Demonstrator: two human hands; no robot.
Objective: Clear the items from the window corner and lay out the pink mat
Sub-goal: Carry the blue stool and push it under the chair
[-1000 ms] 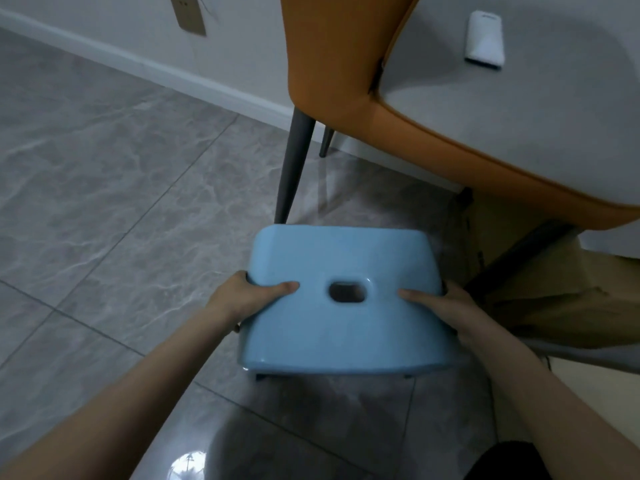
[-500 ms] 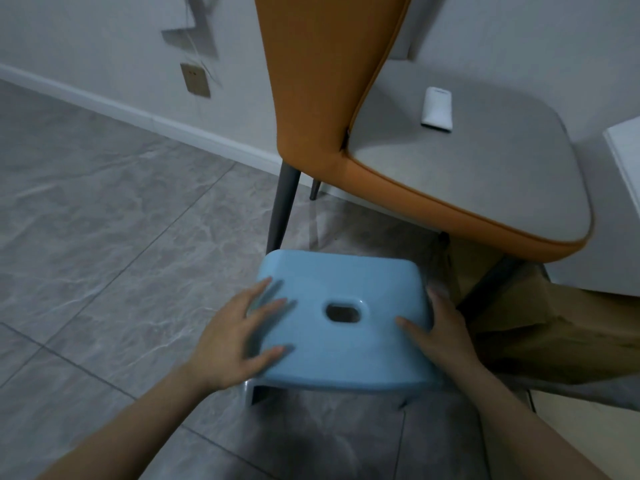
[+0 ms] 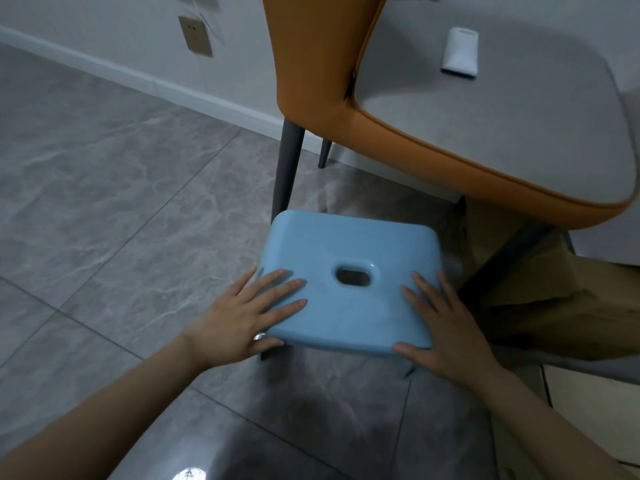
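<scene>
A small light-blue plastic stool (image 3: 349, 251) with an oval handle hole in its top stands on the grey tiled floor, partly under an orange chair. My left hand (image 3: 242, 317) lies flat on the stool's left side, fingers straight and spread. My right hand (image 3: 446, 323) lies flat on the stool's right side, fingers straight, thumb at the front edge. No pink mat is in view.
The orange chair (image 3: 502, 133) with a grey seat and dark legs rises right behind the stool; a small white device (image 3: 460, 53) lies on its seat. Brown cardboard (image 3: 554, 289) sits under the chair at the right. A wall with a socket plate (image 3: 194, 35) runs behind.
Both hands let go of the stool's side edges and now lie flat on its top. The stool stands on the floor close to the chair.
</scene>
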